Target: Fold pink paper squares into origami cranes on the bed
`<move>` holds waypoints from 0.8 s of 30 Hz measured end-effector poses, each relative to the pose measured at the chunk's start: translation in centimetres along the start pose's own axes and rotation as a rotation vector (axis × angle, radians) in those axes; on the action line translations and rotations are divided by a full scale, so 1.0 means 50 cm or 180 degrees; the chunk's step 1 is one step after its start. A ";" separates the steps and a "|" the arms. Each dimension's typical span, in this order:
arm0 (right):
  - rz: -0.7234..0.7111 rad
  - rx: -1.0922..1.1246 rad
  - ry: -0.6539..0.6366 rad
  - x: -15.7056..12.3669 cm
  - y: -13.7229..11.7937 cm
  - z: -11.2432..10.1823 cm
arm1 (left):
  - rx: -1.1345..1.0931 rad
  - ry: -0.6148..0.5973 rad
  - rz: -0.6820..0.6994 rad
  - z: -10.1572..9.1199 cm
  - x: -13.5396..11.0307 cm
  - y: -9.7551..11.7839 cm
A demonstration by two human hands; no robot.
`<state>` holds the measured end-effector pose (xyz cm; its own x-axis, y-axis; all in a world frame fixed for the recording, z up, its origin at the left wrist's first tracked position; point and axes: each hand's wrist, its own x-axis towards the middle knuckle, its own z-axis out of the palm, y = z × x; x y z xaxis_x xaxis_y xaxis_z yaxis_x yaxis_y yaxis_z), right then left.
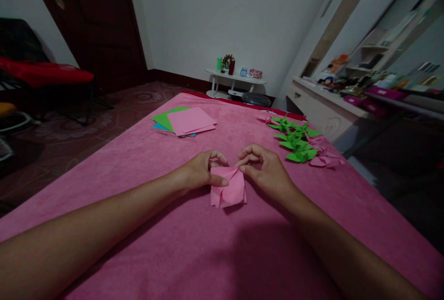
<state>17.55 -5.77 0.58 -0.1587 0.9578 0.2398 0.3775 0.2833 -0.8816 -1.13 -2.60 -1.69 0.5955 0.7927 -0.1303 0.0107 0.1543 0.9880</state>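
Note:
Between my two hands is a small piece of pink origami paper (233,190), partly folded, with creases and a loose flap at its lower left. My left hand (203,170) grips its left side, thumb lying on top and fingers curled behind. At the upper right corner, my right hand (265,165) pinches the paper between thumb and fingertips. Beyond my left hand lies a stack of square paper sheets (192,120), pink on top with green and blue showing beneath. Past my right hand sit several folded green paper cranes (294,140) and pink paper cranes (324,154).
A pink cloth (166,244) covers the table. Against the back wall stands a white side table (236,76) holding small items. To the right is a cluttered white dresser (326,105). A red-covered chair (45,73) is at the left, near a dark door (93,27).

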 end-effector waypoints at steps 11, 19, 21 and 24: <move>0.0362 0.0792 -0.0183 -0.012 0.004 0.027 | 0.0116 0.0463 0.0262 0.001 0.001 0.004; 0.0433 0.0610 0.0093 -0.020 0.006 0.051 | 0.0229 0.0414 0.0256 0.010 -0.003 0.003; 0.0463 0.0627 0.0126 -0.021 0.008 0.051 | 0.0185 0.0412 0.0252 0.011 -0.003 0.003; 0.0463 0.0652 0.0169 -0.021 0.010 0.053 | 0.0136 0.0399 0.0247 0.013 -0.003 0.004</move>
<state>15.50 -6.77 -1.21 -0.0660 0.9905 0.1207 0.1994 0.1316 -0.9710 -0.69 -3.11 -1.41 0.4908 0.8692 -0.0603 0.0043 0.0668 0.9978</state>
